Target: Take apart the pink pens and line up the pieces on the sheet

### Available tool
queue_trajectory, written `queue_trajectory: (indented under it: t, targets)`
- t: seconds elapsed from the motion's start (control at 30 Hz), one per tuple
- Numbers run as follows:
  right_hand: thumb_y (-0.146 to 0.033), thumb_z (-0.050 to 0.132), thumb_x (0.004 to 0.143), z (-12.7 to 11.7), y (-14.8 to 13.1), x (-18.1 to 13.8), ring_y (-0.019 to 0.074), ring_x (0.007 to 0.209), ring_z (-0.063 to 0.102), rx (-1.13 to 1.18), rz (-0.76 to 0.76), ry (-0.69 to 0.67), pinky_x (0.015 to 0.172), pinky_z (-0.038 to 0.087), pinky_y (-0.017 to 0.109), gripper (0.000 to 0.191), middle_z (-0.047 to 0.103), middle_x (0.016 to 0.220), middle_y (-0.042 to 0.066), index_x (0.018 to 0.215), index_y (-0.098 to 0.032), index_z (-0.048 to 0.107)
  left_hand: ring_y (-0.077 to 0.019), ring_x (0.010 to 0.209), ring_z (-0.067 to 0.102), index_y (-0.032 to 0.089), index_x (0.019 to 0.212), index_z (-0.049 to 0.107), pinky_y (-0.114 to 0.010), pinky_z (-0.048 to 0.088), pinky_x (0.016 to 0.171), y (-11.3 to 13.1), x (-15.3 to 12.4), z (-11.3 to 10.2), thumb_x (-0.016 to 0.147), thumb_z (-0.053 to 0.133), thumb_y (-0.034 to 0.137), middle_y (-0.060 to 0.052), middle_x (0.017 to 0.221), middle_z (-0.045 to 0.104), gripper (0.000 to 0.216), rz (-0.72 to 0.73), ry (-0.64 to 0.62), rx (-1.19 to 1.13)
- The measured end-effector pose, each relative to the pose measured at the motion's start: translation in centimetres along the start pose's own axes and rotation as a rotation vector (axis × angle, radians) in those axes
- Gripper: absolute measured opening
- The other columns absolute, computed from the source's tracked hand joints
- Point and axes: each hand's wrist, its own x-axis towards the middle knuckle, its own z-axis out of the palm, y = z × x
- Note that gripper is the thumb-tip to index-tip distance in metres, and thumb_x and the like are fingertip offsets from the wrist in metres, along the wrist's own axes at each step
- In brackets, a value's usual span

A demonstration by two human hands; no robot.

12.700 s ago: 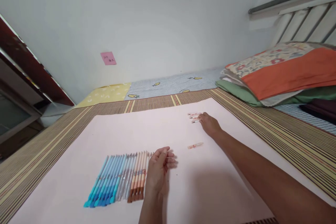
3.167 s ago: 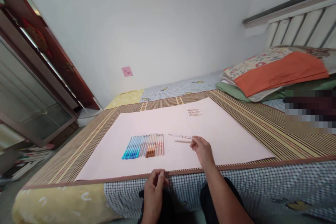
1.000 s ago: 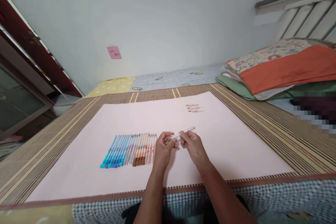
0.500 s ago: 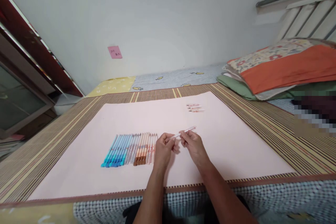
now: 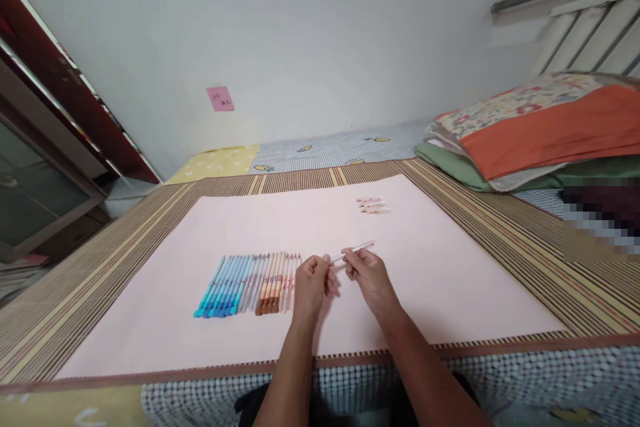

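My left hand [image 5: 311,281] and my right hand [image 5: 366,274] both pinch one thin white-pink pen [image 5: 356,249], held just above a pale pink sheet [image 5: 425,280]. The left fingers close on its near end, the right fingers on its middle, and its far end points up and right. Immediately left of my left hand lies a tidy row of pens [image 5: 249,275], blue ones on the left, clear ones in the middle, orange and pink ones on the right. Three small pink pen caps [image 5: 373,205] lie farther back on the sheet.
The sheet lies on a striped woven mat [image 5: 540,240] over a bed. Folded bedding with an orange cover [image 5: 540,130] is stacked at the right. A dark cabinet [image 5: 45,147] stands at the left. A pink note [image 5: 221,99] sticks to the white wall.
My right hand picked the pen up from the sheet and my left hand came up from the bed's edge to grip its near end. Over the last second the hands barely shifted.
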Motion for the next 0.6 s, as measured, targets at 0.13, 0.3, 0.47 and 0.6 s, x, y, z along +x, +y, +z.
queue_trajectory:
  t: [0.13, 0.3, 0.47, 0.6]
  targets:
    - [-0.057, 0.082, 0.069, 0.02, -0.03, -0.09, 0.0122, 0.053, 0.046, 0.002, 0.007, -0.012, 0.054, 0.033, 0.029, 0.04, 0.058, 0.055, -0.002, 0.07, -0.019, 0.068, -0.011, 0.036, 0.053, 0.014, 0.082, 0.064, -0.022, 0.034, 0.036, 0.15, -0.1, 0.04, 0.074, 0.065, 0.071, 0.0, 0.053, 0.064, 0.057, -0.09, -0.01, -0.042]
    - [-0.058, 0.081, 0.068, -0.02, 0.09, 0.01, 0.0117, 0.052, 0.046, -0.017, 0.015, 0.027, 0.054, 0.033, 0.029, 0.042, 0.056, 0.054, -0.003, 0.066, -0.019, 0.066, -0.0102, 0.043, 0.057, 0.017, 0.087, 0.061, -0.021, 0.043, 0.044, 0.35, -0.1, 0.14, 0.063, 0.084, 0.049, 0.004, 0.057, 0.065, 0.046, 0.027, -0.025, -0.076]
    - [-0.058, 0.082, 0.068, 0.15, -0.28, -0.2, 0.0114, 0.052, 0.046, 0.0, 0.0, -0.024, 0.052, 0.032, 0.029, 0.041, 0.058, 0.055, -0.002, 0.072, -0.019, 0.07, -0.0074, 0.03, 0.043, 0.015, 0.069, 0.061, -0.02, 0.023, 0.033, -0.04, -0.02, -0.15, 0.076, 0.067, 0.067, 0.004, 0.042, 0.054, 0.053, -0.067, 0.014, 0.026]
    - [-0.058, 0.081, 0.068, 0.16, -0.43, -0.29, 0.0114, 0.052, 0.046, -0.005, 0.003, -0.022, 0.053, 0.032, 0.029, 0.041, 0.057, 0.055, -0.002, 0.072, -0.018, 0.07, -0.0113, 0.038, 0.056, 0.014, 0.09, 0.064, -0.022, 0.036, 0.039, 0.22, -0.13, -0.11, 0.071, 0.073, 0.064, 0.001, 0.056, 0.065, 0.054, -0.085, -0.001, -0.076]
